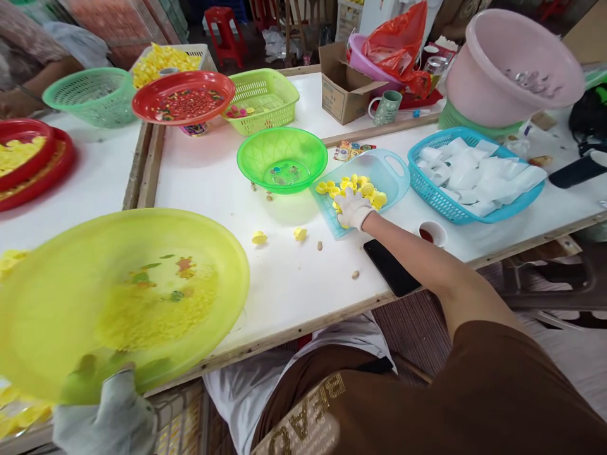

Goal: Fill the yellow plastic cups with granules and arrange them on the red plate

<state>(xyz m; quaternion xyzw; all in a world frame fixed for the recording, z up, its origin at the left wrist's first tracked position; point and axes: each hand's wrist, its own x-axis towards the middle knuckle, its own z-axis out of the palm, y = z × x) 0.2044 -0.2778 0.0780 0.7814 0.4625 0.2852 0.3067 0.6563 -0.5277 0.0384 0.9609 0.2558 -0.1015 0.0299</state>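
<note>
My left hand (107, 417), in a grey-white glove, grips the near rim of a large translucent yellow round tray (208, 230). The thumb lies on the rim, and the fingers show dimly through the plastic beneath. Small yellow pieces (152, 309) and a few green and orange bits lie in the tray. At the far right, my right hand (355, 208), in a white glove, rests on yellow cup-shaped plastic pieces (364, 186) in a light-blue scoop-like basket (396, 170). Its fingers look apart, with their tips partly hidden among the pieces.
A green bowl (244, 161) stands beyond two loose yellow pieces (300, 234). Beside my right forearm are a black phone (391, 268) and a cup (439, 230). A blue basket (455, 212) holds white pieces. A person's arm (28, 91) shows at far left.
</note>
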